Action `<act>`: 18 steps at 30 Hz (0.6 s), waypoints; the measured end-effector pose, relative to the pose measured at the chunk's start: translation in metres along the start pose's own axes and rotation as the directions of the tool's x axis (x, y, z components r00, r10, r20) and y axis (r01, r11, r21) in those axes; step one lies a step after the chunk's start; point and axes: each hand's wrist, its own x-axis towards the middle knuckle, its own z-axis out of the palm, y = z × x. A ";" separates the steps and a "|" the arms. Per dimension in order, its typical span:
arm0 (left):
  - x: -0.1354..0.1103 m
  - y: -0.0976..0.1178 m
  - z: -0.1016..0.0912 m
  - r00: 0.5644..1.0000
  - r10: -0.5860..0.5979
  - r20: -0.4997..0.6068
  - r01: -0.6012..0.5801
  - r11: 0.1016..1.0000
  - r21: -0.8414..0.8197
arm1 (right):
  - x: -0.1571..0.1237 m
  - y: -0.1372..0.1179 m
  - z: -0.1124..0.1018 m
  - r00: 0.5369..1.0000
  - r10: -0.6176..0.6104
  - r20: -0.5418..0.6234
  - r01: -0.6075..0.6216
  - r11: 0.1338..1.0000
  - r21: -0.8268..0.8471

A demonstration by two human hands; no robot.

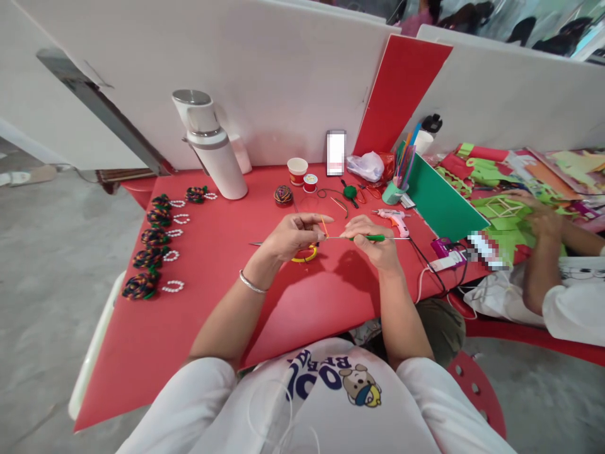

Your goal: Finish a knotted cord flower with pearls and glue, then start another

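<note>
My left hand [290,238] pinches a short strand of orange yarn [324,224] between thumb and fingers, its index finger stretched to the right. My right hand [375,244] grips a crochet hook [377,238] by its green handle, and the thin metal shaft points left to the yarn at my left fingertips. Below my left hand, scissors [309,255] with yellow handles lie on the red table, partly covered by the hand. Just beyond my hands rests a ball of multicoloured yarn [283,195].
Dark multicoloured yarn bundles [155,237] and white bead loops [171,256] line the table's left side. At the back stand a white thermos [220,165], a paper cup [297,171] and a phone [336,152]. Right are a pink glue gun [396,221], a green divider [442,198] and another person's hands [543,217].
</note>
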 end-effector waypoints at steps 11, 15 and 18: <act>0.004 -0.020 0.028 0.927 0.235 -0.292 -0.210 0.971 0.116 | -0.014 -0.004 0.060 0.930 -0.176 -0.322 0.014 0.895 -0.447; 0.002 -0.015 0.022 0.966 0.161 -0.201 -0.164 0.987 0.005 | -0.012 0.001 0.057 0.896 -0.293 -0.334 0.130 0.892 -0.433; 0.000 -0.008 0.010 0.994 0.063 -0.094 -0.065 0.998 -0.020 | -0.006 0.004 0.041 0.939 -0.269 -0.215 0.201 0.935 -0.291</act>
